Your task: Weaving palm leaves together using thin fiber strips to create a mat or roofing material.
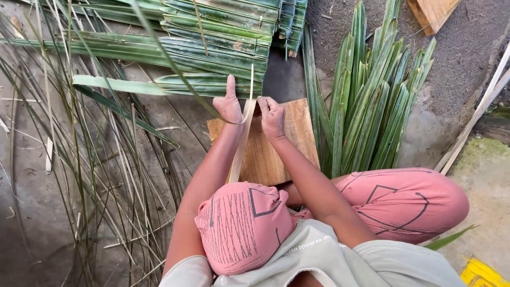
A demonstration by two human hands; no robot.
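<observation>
The left hand [228,106] pinches a pale leaf strip [241,138], thumb raised. The right hand [272,117] closes its grip on the same strip above the wooden board [297,133]

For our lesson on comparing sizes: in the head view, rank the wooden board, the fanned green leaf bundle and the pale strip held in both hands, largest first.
1. Leaf bundle
2. Board
3. Strip, partly hidden by the arm

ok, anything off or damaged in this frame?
Nothing stands out. Both hands, left hand and right hand, grip a pale leaf strip over the wooden board. Stacked green fronds and a fan of cut leaves lie tidy; thin midribs lie scattered on the left.
</observation>
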